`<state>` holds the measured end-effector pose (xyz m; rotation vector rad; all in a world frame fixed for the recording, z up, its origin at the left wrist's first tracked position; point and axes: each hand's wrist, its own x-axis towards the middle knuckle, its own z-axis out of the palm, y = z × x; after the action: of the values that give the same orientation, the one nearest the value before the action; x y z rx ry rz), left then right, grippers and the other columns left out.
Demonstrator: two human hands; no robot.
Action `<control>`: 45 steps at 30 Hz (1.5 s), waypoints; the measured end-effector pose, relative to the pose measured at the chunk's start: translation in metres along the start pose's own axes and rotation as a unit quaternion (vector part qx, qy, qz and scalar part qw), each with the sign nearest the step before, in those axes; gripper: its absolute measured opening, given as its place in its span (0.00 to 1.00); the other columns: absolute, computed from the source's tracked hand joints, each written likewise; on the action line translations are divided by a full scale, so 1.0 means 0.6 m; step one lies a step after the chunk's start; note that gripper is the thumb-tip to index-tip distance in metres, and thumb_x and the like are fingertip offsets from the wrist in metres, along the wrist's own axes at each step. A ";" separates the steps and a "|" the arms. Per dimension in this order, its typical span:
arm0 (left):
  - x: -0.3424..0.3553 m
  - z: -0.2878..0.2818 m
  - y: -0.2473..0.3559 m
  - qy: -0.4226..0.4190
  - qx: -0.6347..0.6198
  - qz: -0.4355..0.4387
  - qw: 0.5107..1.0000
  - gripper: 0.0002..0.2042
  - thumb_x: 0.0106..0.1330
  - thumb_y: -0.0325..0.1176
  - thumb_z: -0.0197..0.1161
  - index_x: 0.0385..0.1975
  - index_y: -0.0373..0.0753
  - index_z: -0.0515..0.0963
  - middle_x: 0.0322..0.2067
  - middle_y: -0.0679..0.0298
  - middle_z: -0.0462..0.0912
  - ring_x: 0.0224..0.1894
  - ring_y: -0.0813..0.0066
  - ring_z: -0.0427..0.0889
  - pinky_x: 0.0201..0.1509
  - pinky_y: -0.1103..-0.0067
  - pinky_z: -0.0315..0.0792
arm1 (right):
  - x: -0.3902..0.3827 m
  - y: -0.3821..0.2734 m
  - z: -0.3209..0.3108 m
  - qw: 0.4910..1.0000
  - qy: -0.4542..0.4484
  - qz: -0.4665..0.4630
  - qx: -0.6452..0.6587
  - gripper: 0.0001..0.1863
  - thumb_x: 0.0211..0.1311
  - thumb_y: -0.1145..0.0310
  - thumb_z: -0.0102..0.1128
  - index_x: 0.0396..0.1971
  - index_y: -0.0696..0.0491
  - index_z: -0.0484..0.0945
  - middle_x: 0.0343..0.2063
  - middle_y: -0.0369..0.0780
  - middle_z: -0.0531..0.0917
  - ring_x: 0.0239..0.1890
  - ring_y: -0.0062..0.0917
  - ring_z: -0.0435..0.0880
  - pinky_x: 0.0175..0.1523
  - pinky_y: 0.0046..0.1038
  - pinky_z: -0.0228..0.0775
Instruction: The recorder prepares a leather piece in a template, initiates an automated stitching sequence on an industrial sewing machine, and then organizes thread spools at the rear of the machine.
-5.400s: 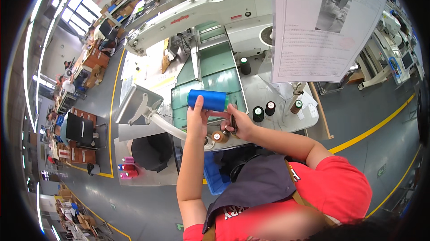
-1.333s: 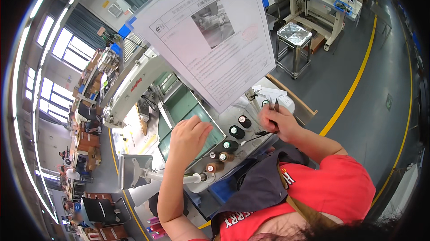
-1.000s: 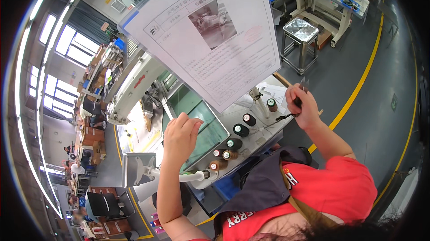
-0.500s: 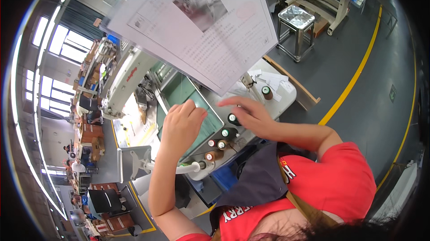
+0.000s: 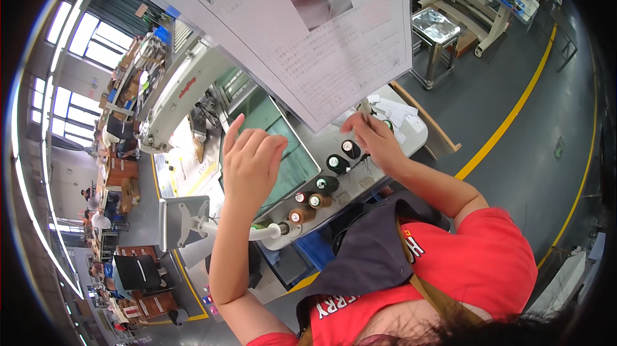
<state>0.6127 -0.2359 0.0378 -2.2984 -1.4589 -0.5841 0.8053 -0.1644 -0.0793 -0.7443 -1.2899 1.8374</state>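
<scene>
My left hand is raised over the green panel of the machine table. One finger points up while the others curl in to the thumb; whatever they pinch, if anything, is too fine to make out. Farther right, my right hand is bent at the wrist with its fingertips drawn together near the lower edge of a hanging printed sheet. What lies in that pinch does not show. Between my forearms stand several thread spools, among them a dark green spool and a brown spool.
The white machine arm crosses at the left. A grey screen on a white bracket stands beside my left forearm. Loose papers lie at the table's right end. Beyond it is a metal stool.
My left hand has raised one finger from a closed fist shape. My right hand has moved right and up, away from the left, its fingers drawn in. The view has shifted slightly.
</scene>
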 end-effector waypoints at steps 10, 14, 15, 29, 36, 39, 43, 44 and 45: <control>0.009 0.011 0.010 0.000 -0.027 -0.026 0.999 0.03 0.47 0.27 0.63 0.20 0.42 0.75 0.20 0.68 0.72 0.32 0.70 0.73 0.61 0.65 0.57 | -0.048 0.004 0.078 0.964 -0.222 -0.136 0.056 0.23 0.67 0.50 0.33 0.30 0.55 0.70 0.14 0.29 0.61 0.14 0.13 0.54 0.21 0.17 0.47; 0.007 0.005 0.016 0.020 -0.043 -0.028 0.999 0.03 0.47 0.27 0.63 0.20 0.42 0.76 0.22 0.68 0.73 0.33 0.70 0.73 0.61 0.65 0.56 | -0.021 0.016 0.095 0.940 -0.251 0.148 0.180 0.29 0.64 0.40 0.28 0.21 0.51 0.64 0.14 0.29 0.58 0.15 0.14 0.52 0.21 0.18 0.41; 0.005 0.005 0.017 0.017 -0.046 -0.029 0.998 0.03 0.47 0.27 0.63 0.20 0.42 0.76 0.22 0.68 0.73 0.34 0.70 0.73 0.62 0.65 0.55 | -0.016 0.016 0.097 0.945 -0.228 0.114 0.204 0.29 0.64 0.40 0.29 0.22 0.51 0.64 0.13 0.29 0.58 0.15 0.14 0.52 0.21 0.18 0.42; -0.012 -0.008 0.005 0.023 -0.063 -0.061 0.996 0.03 0.48 0.28 0.63 0.20 0.41 0.76 0.22 0.67 0.75 0.37 0.70 0.74 0.62 0.63 0.54 | -0.007 -0.040 0.069 0.943 0.028 -0.297 -0.147 0.10 0.48 0.71 0.64 0.32 0.51 0.74 0.18 0.30 0.68 0.18 0.16 0.65 0.21 0.19 0.57; 0.002 0.001 0.006 0.011 -0.091 -0.051 0.995 0.02 0.49 0.28 0.63 0.20 0.40 0.76 0.21 0.67 0.74 0.35 0.69 0.73 0.62 0.62 0.54 | 0.026 -0.045 0.071 0.806 0.026 -0.436 -0.400 0.16 0.41 0.71 0.67 0.35 0.47 0.78 0.22 0.32 0.75 0.19 0.21 0.74 0.20 0.20 0.63; 0.006 0.001 0.003 -0.003 -0.104 -0.058 0.993 0.03 0.49 0.27 0.62 0.19 0.39 0.75 0.21 0.67 0.74 0.34 0.69 0.73 0.62 0.62 0.54 | 0.035 -0.035 0.068 0.805 0.000 -0.451 -0.386 0.19 0.37 0.74 0.64 0.36 0.48 0.77 0.25 0.33 0.76 0.24 0.25 0.78 0.25 0.23 0.67; 0.012 0.003 -0.006 0.004 -0.107 -0.053 0.993 0.02 0.49 0.28 0.64 0.21 0.41 0.77 0.20 0.68 0.74 0.35 0.69 0.73 0.62 0.62 0.53 | 0.039 -0.038 0.068 0.838 0.008 -0.424 -0.342 0.13 0.42 0.73 0.63 0.32 0.50 0.78 0.25 0.34 0.76 0.22 0.24 0.75 0.24 0.22 0.65; 0.012 0.004 -0.010 0.014 -0.109 -0.054 0.992 0.02 0.49 0.29 0.64 0.22 0.42 0.78 0.21 0.69 0.74 0.37 0.69 0.73 0.62 0.62 0.53 | 0.040 -0.046 0.068 0.878 0.003 -0.382 -0.286 0.10 0.44 0.73 0.63 0.31 0.51 0.79 0.24 0.34 0.76 0.20 0.21 0.72 0.24 0.21 0.63; 0.011 0.007 -0.015 0.016 -0.109 -0.055 0.992 0.02 0.49 0.29 0.64 0.22 0.42 0.78 0.21 0.69 0.74 0.37 0.69 0.73 0.62 0.62 0.53 | 0.042 -0.051 0.068 0.913 -0.002 -0.338 -0.229 0.07 0.46 0.72 0.63 0.29 0.52 0.79 0.23 0.34 0.75 0.18 0.18 0.69 0.23 0.19 0.60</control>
<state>0.6075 -0.2250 0.0383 -2.3677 -1.5841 -0.8450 0.7667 -0.1576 -0.0385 -0.4326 -1.7378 0.9907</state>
